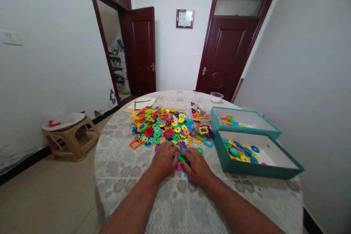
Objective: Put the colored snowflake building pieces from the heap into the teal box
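Note:
My left hand [164, 159] and my right hand [197, 165] come together at the near edge of a heap of colourful plastic gear pieces [168, 124]. Between my hands is a small cluster of gear pieces, with a green gear piece [183, 159] at my right fingertips and a pink gear piece [179, 167] just below. Both hands have curled fingers closed on the cluster, which they partly hide. A purple gear piece [181, 145] lies just beyond my fingertips, and a pale blue piece [184, 176] rests on the tablecloth below.
Two teal boxes with white insides stand at the right: the near box [257, 170] and the far box [253, 114], both holding loose pieces. Behind the heap are glasses [142, 101] on paper, a clear tray [199, 111] of pieces and a clear bowl [216, 97]. A stool [72, 137] stands left.

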### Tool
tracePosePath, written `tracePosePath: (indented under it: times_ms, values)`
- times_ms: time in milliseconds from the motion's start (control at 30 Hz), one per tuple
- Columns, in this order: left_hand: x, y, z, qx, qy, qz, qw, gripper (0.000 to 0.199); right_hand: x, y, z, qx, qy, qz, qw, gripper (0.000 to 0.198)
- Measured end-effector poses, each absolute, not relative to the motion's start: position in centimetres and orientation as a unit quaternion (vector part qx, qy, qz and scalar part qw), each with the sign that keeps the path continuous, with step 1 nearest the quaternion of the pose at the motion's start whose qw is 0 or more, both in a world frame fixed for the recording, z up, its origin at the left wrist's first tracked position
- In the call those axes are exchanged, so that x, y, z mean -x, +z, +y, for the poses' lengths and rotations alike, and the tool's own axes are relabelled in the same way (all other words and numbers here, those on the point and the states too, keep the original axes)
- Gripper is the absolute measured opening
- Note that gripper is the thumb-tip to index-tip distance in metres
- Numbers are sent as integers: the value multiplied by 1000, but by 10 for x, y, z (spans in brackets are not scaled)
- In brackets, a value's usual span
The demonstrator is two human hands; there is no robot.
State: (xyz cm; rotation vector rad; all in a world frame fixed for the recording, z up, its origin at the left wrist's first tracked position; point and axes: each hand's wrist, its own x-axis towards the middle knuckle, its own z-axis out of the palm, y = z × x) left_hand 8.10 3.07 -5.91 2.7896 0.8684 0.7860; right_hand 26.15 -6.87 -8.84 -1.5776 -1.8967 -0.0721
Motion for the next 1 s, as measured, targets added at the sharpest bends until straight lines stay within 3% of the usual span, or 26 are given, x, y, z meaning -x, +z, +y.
tracePosePath:
  times_ms: [300,567,767,1000]
  values:
    - [-81,-61,28,-922,248,294,44,14,-269,-100,-57,591,-63,-708,382,26]
    - [-84,-68,26,-926,257,265,84,35,-267,-87,-60,565,-45,-726,390,23]
    - [-85,-67,21,-929,234,274,85,19,-268,-83,-63,556,-21,-735,388,22]
    - [-86,-69,17,-927,224,273,127,24,-274,-78,-68,547,35,-742,386,22]
